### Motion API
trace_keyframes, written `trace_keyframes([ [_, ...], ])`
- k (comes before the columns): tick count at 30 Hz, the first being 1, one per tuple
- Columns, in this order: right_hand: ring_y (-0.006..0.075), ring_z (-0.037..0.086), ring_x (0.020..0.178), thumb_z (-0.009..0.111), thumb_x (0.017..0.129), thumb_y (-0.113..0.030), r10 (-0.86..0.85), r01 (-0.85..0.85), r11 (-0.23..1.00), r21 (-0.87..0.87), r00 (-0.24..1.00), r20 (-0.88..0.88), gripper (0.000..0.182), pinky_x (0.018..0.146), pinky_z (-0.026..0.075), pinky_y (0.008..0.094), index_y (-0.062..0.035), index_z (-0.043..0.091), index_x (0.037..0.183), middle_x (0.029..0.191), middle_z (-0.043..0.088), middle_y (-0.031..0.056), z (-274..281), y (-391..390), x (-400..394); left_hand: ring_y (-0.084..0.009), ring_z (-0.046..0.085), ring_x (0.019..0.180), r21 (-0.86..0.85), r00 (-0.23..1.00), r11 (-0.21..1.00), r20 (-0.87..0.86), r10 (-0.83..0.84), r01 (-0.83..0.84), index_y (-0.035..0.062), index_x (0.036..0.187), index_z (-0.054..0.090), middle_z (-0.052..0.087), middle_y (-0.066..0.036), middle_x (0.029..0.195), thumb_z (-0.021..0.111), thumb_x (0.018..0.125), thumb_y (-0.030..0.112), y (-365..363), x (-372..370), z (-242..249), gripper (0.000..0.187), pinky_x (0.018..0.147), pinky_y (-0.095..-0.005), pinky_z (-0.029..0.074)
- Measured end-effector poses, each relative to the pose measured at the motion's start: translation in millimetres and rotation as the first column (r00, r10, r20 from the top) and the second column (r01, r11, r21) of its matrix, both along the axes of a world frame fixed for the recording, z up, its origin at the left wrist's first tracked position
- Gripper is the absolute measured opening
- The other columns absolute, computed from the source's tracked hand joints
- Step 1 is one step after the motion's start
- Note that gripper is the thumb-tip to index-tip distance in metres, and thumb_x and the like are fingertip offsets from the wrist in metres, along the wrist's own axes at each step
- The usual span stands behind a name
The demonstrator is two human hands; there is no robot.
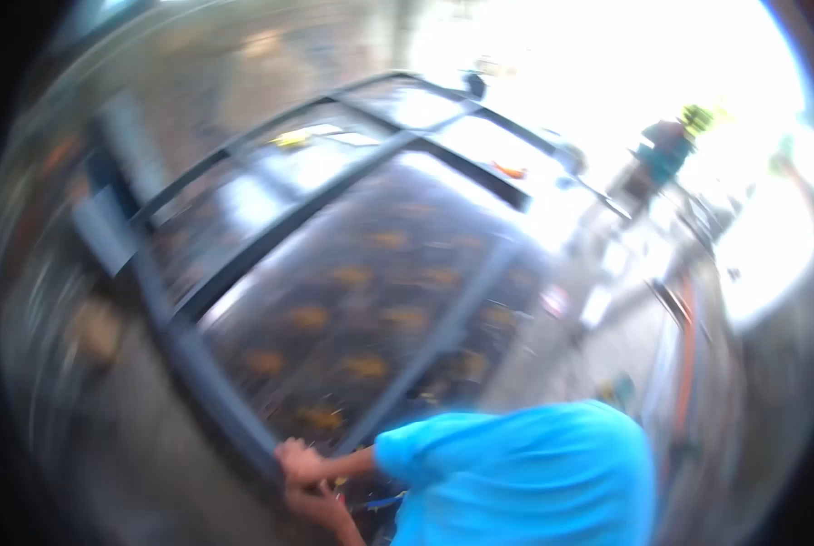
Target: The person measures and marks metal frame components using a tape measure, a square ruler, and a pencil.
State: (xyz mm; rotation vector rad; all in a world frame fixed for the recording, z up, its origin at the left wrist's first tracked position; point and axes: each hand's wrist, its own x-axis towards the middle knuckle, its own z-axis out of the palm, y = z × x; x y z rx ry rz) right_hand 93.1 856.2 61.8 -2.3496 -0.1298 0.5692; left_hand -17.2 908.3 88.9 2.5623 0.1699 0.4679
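My right hand reaches left from a bright blue sleeve to the near corner of a dark metal frame. Its fingers look curled, at or against the frame's bar. Just below it, close to touching, is my left hand, also curled. Blur hides what either hand holds. A small red spot and a blue strip show beside the left hand. Inside the frame lies a dark panel with rows of yellow-orange patches.
Another person with a yellow-green head covering is at the upper right. Pale sheet pieces stand by the frame's left side. Long bars, one of them orange, run along the right. A yellow item lies within the far frame section.
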Motion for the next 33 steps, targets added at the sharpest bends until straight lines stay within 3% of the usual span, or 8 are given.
trace_keyframes([
  [2,0.0373,0.044,0.108,0.064,0.066,-0.022,-0.022,0.024,1.0,-0.003,0.96,0.279,0.052,0.083,0.044,0.0481,0.0001,0.048,0.11,0.109,0.043,0.021,11,-14,-13,-0.0347,0.053,0.093,0.215,0.994,0.976,0.096,-0.044,0.022,0.0056,0.092,0.06,0.056,-0.016,0.095,0.066,0.075,0.025,11,0,-18,0.027,0.079,-0.0466,0.042],
  [14,0.0379,0.035,0.119,0.055,0.07,-0.015,-0.08,0.037,0.985,0.166,0.962,0.262,0.057,0.092,0.036,0.0479,0.0093,0.042,0.119,0.133,0.033,0.0259,-46,23,-5,-0.0359,0.05,0.103,0.393,0.986,0.919,0.143,-0.089,0.026,0.0187,0.095,0.064,0.05,-0.021,0.115,0.055,0.086,0.049,30,-19,-78,0.033,0.084,-0.0492,0.044],
  [19,0.0382,0.033,0.119,0.053,0.071,-0.011,-0.061,0.021,0.985,0.169,0.969,0.239,0.051,0.095,0.035,0.0469,0.0103,0.043,0.116,0.136,0.031,0.025,-29,15,0,-0.046,0.038,0.121,0.255,0.992,0.961,0.041,-0.118,0.104,-0.0002,0.125,0.047,0.036,-0.029,0.133,0.061,0.082,0.048,38,-21,-106,0.066,0.099,-0.0527,0.034],
  [23,0.0374,0.039,0.108,0.058,0.07,-0.022,-0.002,-0.024,0.996,0.09,0.962,0.274,0.054,0.082,0.043,0.0501,0.0107,0.048,0.111,0.122,0.039,0.0253,-27,12,10,-0.0434,0.041,0.116,0.26,0.987,0.957,0.055,-0.149,0.13,0.0006,0.118,0.05,0.04,-0.026,0.127,0.061,0.08,0.042,17,-20,-84,0.057,0.097,-0.0507,0.035],
  [26,0.0336,0.045,0.109,0.066,0.064,-0.021,0.073,-0.075,0.995,0.062,0.997,0.032,0.064,0.091,0.043,0.0499,0.0063,0.046,0.118,0.119,0.042,0.0214,11,-4,33,-0.0407,0.044,0.111,0.199,0.97,0.951,0.008,-0.244,0.238,0.0015,0.111,0.052,0.045,-0.023,0.12,0.061,0.079,0.036,-15,-23,-81,0.048,0.095,-0.0487,0.036],
  [28,0.0391,0.034,0.127,0.066,0.068,-0.022,0.047,-0.044,0.998,-0.051,0.997,0.058,0.082,0.1,0.034,0.0534,0.0034,0.026,0.136,0.134,0.034,0.0245,18,-3,38,-0.039,0.046,0.108,0.125,0.947,0.938,-0.05,-0.318,0.322,0.002,0.107,0.054,0.048,-0.021,0.116,0.062,0.077,0.031,-40,-24,-73,0.042,0.094,-0.0474,0.037],
  [30,0.0411,0.029,0.128,0.06,0.072,-0.018,-0.03,0.029,1.0,0.007,0.982,0.188,0.07,0.104,0.024,0.0562,0.0031,0.029,0.132,0.133,0.033,0.0258,30,-13,34,-0.0372,0.048,0.105,0.051,0.923,0.924,-0.094,-0.372,0.378,0.0026,0.102,0.055,0.05,-0.019,0.112,0.062,0.076,0.027,-63,-27,-72,0.036,0.093,-0.0461,0.038],
  [33,0.0373,0.03,0.128,0.063,0.066,-0.018,-0.11,0.044,0.985,0.169,0.908,0.404,0.07,0.1,0.028,0.0499,0.0028,0.035,0.127,0.131,0.039,0.0219,-23,8,33,-0.0345,0.051,0.101,-0.03,0.914,0.919,-0.091,-0.395,0.394,0.0034,0.096,0.058,0.055,-0.016,0.105,0.062,0.075,0.021,-85,-26,-76,0.028,0.091,-0.0442,0.039],
])
